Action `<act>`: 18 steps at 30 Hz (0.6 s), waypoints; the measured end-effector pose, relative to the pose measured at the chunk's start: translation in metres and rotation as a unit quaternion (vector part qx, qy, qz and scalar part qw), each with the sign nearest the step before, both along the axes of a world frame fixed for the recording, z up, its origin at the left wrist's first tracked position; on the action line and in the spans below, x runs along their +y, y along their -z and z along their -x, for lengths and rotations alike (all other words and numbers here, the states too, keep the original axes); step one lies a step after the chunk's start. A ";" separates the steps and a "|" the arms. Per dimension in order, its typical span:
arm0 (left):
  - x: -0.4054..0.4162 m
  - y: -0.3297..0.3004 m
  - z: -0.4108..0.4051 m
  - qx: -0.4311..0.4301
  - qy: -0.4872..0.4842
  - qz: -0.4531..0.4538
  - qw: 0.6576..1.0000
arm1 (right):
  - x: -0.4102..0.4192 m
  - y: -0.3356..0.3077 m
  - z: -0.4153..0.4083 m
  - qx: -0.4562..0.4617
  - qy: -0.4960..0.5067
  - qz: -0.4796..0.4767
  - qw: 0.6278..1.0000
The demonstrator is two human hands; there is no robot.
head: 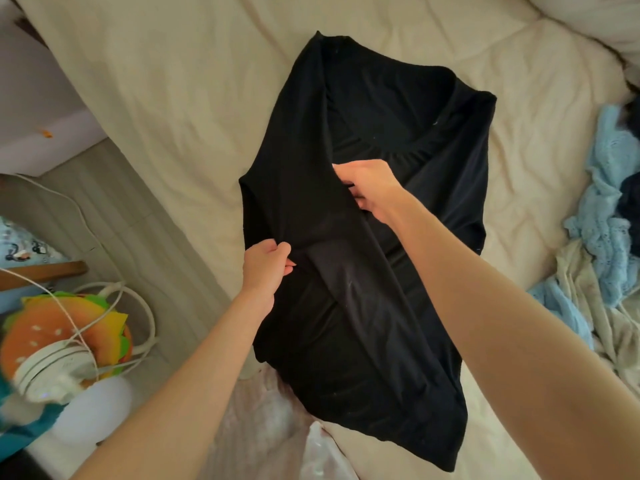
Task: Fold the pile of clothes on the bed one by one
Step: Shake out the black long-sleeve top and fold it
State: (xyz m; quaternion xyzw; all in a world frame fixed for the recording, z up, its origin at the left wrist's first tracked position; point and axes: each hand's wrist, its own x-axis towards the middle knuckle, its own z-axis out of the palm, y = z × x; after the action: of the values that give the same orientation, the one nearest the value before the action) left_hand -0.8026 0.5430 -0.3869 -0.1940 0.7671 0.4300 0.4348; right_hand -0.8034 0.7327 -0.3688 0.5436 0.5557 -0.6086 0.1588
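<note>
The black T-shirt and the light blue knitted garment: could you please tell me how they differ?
The black T-shirt lies spread mid-bed, its sides folded inward; the light blue knitted garment sits crumpled at the right edge. The left hand and right hand grip the T-shirt; nothing touches the knit. Both rest on the cream bedspread.

One black garment on one bed, two hands on it, a small heap of other clothes.

One black top (363,237) lay spread on the single cream-covered bed (173,98). Two hands gripped it: the left hand (266,268) at about seven o'clock of the frame's centre, the right hand (372,190) near the centre. At three o'clock lay one heap of clothes (602,209), showing one light blue piece, one pale cream piece and one dark piece. At eight o'clock sat one burger-shaped cushion (52,330) and one white fan (52,370).
</note>
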 end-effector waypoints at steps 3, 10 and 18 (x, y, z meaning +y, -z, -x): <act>0.000 0.000 0.002 -0.012 -0.002 -0.004 1.000 | 0.001 -0.001 0.004 -0.016 -0.019 -0.021 0.999; -0.002 -0.001 0.005 -0.020 0.004 -0.003 1.000 | 0.017 0.008 0.003 -0.020 0.014 -0.089 0.996; 0.000 -0.003 0.006 -0.024 -0.007 -0.022 0.999 | 0.013 0.014 -0.010 0.008 -0.056 -0.166 0.985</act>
State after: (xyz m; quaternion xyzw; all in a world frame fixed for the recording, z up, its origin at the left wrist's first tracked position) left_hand -0.8084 0.5427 -0.3840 -0.1996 0.7455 0.4452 0.4540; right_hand -0.7938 0.7457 -0.3824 0.5255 0.6796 -0.5028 0.0958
